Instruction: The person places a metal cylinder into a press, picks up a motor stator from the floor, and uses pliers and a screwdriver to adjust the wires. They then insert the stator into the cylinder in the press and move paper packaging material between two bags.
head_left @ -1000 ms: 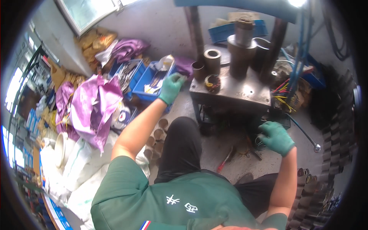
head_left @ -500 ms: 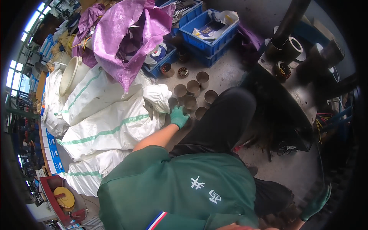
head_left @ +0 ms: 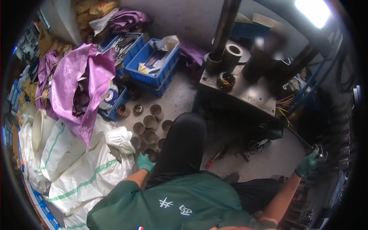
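My left hand (head_left: pixel 145 163), in a green glove, is low beside my knee with its fingers apart. It is next to the nearest short metal cylinder (head_left: pixel 150 154); whether it touches the rim is hard to see. Several similar open-topped cylinders stand close together on the floor beyond it. Out to the right, my gloved right hand (head_left: pixel 308 164) closes on a small silver metal piece (head_left: pixel 321 154) whose kind I cannot make out. A dark rod (head_left: pixel 302 138) runs from beside the machine toward that hand.
A copper-wound stator (head_left: pixel 227 81) sits on the steel machine table (head_left: pixel 253 97). Blue crates (head_left: pixel 132 69) and a purple sack (head_left: pixel 73 82) stand farther left, with white sacks (head_left: pixel 88 180) nearer. A red-handled tool (head_left: pixel 214 159) lies on the floor. Stacked dark metal parts (head_left: pixel 339 126) line the right side.
The view has turned to the right. My right hand has risen and closed on the silver piece. My left hand has drawn back slightly, and a cylinder shows just beyond it.
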`<state>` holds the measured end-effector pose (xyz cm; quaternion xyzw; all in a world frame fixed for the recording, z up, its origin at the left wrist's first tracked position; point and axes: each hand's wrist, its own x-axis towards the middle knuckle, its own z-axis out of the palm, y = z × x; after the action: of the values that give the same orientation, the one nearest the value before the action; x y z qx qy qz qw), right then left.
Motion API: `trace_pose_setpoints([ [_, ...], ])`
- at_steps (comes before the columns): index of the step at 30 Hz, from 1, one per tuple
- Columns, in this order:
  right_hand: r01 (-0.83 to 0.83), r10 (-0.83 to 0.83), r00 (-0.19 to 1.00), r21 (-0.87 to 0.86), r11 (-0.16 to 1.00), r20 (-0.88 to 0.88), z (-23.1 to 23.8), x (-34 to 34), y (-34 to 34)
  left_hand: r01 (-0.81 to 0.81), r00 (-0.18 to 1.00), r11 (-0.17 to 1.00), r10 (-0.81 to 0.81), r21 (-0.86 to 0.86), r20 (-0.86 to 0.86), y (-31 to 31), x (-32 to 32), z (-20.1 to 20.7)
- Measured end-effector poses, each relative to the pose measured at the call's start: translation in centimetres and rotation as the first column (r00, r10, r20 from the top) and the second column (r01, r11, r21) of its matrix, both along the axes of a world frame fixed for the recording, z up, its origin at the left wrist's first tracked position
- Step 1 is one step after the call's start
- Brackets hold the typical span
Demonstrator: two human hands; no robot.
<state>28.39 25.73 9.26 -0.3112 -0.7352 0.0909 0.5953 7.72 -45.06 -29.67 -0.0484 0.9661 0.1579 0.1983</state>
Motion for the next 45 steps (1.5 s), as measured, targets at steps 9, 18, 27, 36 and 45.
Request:
trace_pose_setpoints([
  [9,-0.089,0.047,0.955,-0.133,0.987,-0.291,6.4,-10.0,4.1,-0.039,0.986,0.982,0.068,0.185,-0.153,-1.7,-4.7,0.8],
  [18,-0.059,0.064,0.934,0.025,0.998,-0.353,5.6,-11.2,4.2,-0.076,0.992,-0.126,0.094,0.989,0.088,0.1,-21.7,22.5],
  [27,-0.167,0.130,0.862,-0.031,0.986,-0.490,5.6,-11.7,3.8,0.184,0.974,-0.542,-0.015,0.820,-0.228,27.7,-28.3,42.6],
  [36,-0.191,0.136,0.850,-0.056,0.980,-0.509,5.7,-10.7,3.0,-0.128,0.978,-0.656,-0.210,0.744,-0.016,51.6,-31.8,50.9],
  [45,-0.174,0.122,0.858,-0.060,0.983,-0.499,5.2,-11.4,3.2,0.037,0.994,-0.668,0.099,0.744,0.040,61.9,-38.3,56.6],
])
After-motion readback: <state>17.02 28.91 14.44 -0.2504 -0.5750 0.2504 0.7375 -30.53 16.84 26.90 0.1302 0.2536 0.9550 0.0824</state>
